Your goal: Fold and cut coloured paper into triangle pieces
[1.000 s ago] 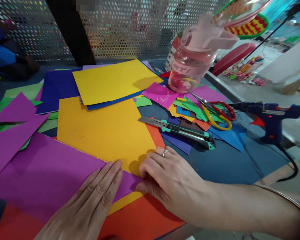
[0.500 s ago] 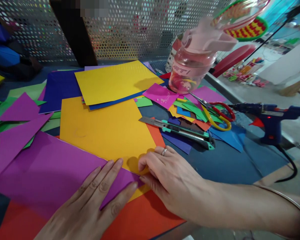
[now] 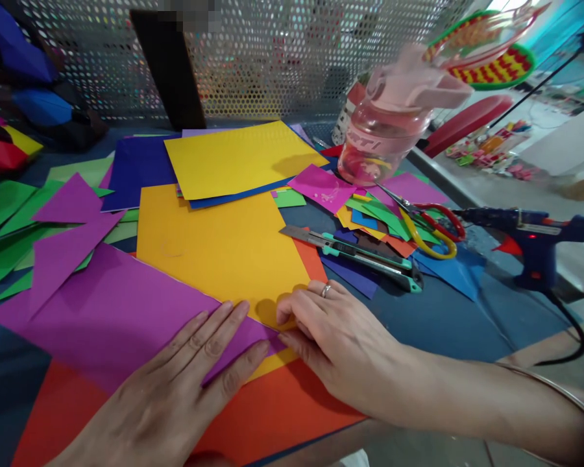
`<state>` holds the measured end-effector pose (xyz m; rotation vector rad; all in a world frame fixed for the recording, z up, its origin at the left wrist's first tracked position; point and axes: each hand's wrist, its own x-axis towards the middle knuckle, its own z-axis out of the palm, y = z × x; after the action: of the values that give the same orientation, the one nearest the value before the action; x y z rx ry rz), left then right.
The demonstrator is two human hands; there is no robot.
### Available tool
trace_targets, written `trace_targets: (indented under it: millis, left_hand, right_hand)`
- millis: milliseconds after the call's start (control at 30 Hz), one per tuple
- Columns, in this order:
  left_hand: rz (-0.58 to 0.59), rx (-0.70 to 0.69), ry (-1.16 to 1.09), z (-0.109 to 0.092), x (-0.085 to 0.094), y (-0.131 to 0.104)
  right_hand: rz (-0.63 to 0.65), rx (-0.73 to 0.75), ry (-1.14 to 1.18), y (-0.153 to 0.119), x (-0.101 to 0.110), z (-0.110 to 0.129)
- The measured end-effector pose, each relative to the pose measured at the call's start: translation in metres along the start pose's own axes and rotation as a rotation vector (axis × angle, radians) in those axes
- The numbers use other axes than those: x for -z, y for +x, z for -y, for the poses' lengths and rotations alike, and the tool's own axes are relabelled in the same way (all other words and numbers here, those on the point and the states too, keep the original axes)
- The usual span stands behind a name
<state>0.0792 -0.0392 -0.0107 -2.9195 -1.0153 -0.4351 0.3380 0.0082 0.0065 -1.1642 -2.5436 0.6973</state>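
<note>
A purple paper sheet (image 3: 141, 311) lies slantwise over a golden-yellow sheet (image 3: 209, 240) and a red-orange sheet (image 3: 292, 402). My left hand (image 3: 185, 376) rests flat on the purple sheet, its fingers stretched out toward the upper right and the thumb apart. At the sheet's narrow right-hand corner, my right hand (image 3: 335, 344) has thumb and curled fingers closed on the paper's tip. Above that hand is a green-and-black utility knife (image 3: 370, 256) with its blade out, lying across paper scraps.
Scissors (image 3: 431, 233) with red and yellow handles lie near a blue glue gun (image 3: 535, 240) at the right. A pink drink bottle (image 3: 382, 139) stands behind them. Green scraps (image 3: 10, 250) cover the left side. A yellow sheet (image 3: 243, 162) lies before the perforated metal panel (image 3: 263, 65).
The view has swung slightly left, so the table's contents appear further right. Both hands keep nearly the same places on the purple sheet.
</note>
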Motion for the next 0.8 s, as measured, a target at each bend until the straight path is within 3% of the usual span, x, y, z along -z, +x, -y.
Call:
trace_targets:
  millis: [133, 633, 800]
  left_hand:
    - [0.020, -0.090, 0.036, 0.009, 0.000, -0.013]
    - [0.109, 0.021, 0.111, 0.006, 0.026, -0.086]
    - [0.170, 0.070, 0.125, 0.003, 0.033, -0.095]
  right_hand:
    - [-0.026, 0.012, 0.008, 0.001, -0.001, -0.001]
    - [-0.093, 0.088, -0.052, 0.000, -0.003, -0.004]
    - [-0.088, 0.088, -0.076, 0.001, -0.002, -0.003]
